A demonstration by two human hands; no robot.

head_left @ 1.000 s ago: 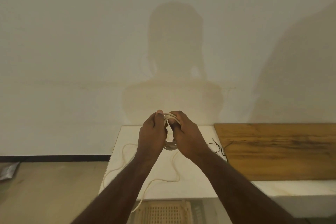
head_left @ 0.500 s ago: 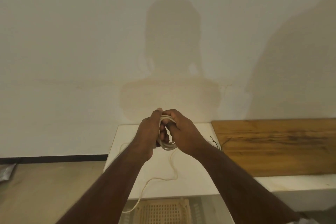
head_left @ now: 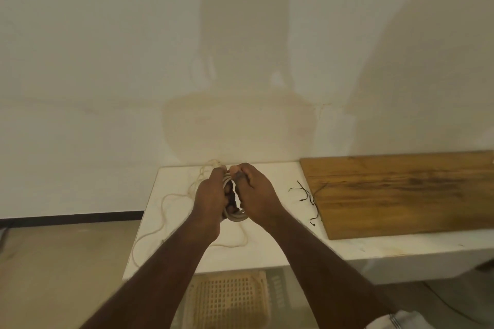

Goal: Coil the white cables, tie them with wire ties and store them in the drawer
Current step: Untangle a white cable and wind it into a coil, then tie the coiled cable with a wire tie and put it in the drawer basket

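A small coil of white cable (head_left: pixel 235 216) hangs between my two hands above the white counter (head_left: pixel 267 254). My left hand (head_left: pixel 211 195) grips the coil's left side with curled fingers. My right hand (head_left: pixel 255 192) grips its right side, thumb up at the top. The cable's loose tail (head_left: pixel 163 211) trails over the counter's left part and off its left edge. A second tangle of white cable (head_left: pixel 211 165) lies at the counter's back, by the wall. Several thin dark wire ties (head_left: pixel 307 195) lie to the right of my hands.
A wooden board (head_left: pixel 401 189) covers the counter's right part. A perforated beige plastic basket (head_left: pixel 227 299) sits below the counter's front edge. The wall stands close behind the counter, and bare floor (head_left: pixel 53 262) lies to the left.
The view has tilted and shifted, showing more of the counter. My hands keep hold of the coil and have turned it slightly; more loose cable shows on the left.
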